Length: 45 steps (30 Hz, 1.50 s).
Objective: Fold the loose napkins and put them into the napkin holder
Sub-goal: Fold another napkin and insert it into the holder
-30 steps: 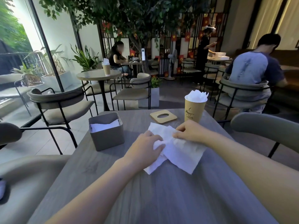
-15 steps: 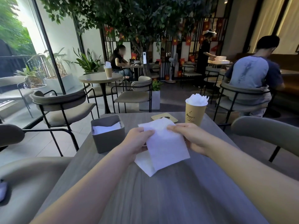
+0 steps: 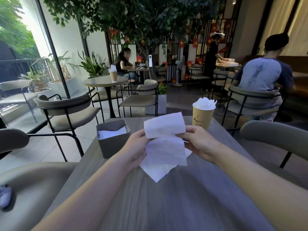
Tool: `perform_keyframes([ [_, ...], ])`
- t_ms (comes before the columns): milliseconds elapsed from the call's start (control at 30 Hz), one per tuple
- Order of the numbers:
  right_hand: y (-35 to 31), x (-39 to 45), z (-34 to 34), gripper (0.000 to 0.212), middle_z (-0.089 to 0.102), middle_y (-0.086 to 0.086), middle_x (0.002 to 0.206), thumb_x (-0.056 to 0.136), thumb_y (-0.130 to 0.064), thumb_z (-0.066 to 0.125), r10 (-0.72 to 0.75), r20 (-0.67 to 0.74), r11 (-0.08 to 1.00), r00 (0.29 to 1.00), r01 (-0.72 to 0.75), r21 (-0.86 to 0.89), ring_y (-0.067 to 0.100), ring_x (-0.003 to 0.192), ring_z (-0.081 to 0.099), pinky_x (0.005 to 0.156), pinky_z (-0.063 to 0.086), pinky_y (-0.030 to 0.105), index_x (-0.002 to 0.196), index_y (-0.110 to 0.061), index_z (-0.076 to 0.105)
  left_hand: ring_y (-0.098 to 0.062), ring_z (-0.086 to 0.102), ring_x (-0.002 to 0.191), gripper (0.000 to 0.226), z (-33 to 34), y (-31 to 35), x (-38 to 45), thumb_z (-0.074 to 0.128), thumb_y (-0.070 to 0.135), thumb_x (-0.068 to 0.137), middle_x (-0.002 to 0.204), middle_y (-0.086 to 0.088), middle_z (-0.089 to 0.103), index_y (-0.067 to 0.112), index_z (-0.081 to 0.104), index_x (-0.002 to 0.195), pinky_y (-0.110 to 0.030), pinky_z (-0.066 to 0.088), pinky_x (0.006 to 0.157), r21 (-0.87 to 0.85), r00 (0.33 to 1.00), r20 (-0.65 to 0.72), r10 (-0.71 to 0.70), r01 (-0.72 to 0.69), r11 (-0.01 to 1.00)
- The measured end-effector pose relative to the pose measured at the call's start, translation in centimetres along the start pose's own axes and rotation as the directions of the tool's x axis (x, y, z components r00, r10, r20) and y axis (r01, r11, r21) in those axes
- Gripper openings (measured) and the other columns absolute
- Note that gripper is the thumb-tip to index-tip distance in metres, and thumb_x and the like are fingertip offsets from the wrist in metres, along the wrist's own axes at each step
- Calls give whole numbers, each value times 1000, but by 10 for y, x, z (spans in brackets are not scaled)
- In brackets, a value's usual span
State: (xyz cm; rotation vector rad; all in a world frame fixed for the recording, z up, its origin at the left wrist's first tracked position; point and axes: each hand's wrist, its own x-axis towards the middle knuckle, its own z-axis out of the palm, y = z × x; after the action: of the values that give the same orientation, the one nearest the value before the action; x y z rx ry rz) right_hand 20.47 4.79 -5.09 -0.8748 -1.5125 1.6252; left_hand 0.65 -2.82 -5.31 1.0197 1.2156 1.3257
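I hold a white napkin up above the table with both hands, each pinching one side near its middle. Its upper half bends back over a crease and its lower half hangs down. My left hand grips the left edge, my right hand the right edge. A second white napkin lies flat on the table under them. The grey square napkin holder stands to the left of my left hand, with folded napkins inside.
A tan paper cup stuffed with napkins stands behind my right hand on the wooden table. Padded chairs sit at left and right. People sit at other tables further back.
Both hands lifted one napkin off the table and raised it, bending its top half over. The other napkin stayed flat on the table.
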Motion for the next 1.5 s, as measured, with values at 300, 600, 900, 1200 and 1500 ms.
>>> perform_keyframes([
  [300,-2,1,0,46,71,17,131,96,-42,47,92,62,977,994,-102,186,35,121,67,95,52,46,135,-25,64,-21,34,62,41,-4,1,2,33,-5,85,78,-10,43,23,54,63,-34,15,55,147,985,-167,45,-20,989],
  [600,5,3,6,51,73,12,126,83,-13,84,-40,21,996,999,41,-76,32,110,74,93,60,48,129,-20,65,-26,56,70,31,2,15,-2,44,7,90,72,-3,62,21,69,76,-32,44,60,62,976,-214,38,-25,998],
  [900,3,15,20,56,75,8,112,89,-16,78,-77,-135,997,988,73,-37,18,90,77,73,62,29,137,-31,55,-9,54,63,11,-26,16,4,68,20,93,74,1,60,29,74,96,-10,44,63,515,947,-101,305,-213,830],
  [1200,3,46,73,16,71,-3,95,94,-13,69,-222,-138,938,965,173,-300,9,84,61,71,49,27,104,-24,75,-13,53,64,23,-71,27,5,60,15,92,73,9,61,30,73,80,-23,38,56,737,837,-300,457,-101,668],
  [1500,-1,91,145,26,66,-11,86,92,3,62,-257,-60,934,964,233,-270,4,76,54,66,42,14,101,-15,79,-16,63,79,19,-129,47,-8,60,17,94,90,4,70,24,78,92,-19,40,60,749,725,-409,553,-79,658],
])
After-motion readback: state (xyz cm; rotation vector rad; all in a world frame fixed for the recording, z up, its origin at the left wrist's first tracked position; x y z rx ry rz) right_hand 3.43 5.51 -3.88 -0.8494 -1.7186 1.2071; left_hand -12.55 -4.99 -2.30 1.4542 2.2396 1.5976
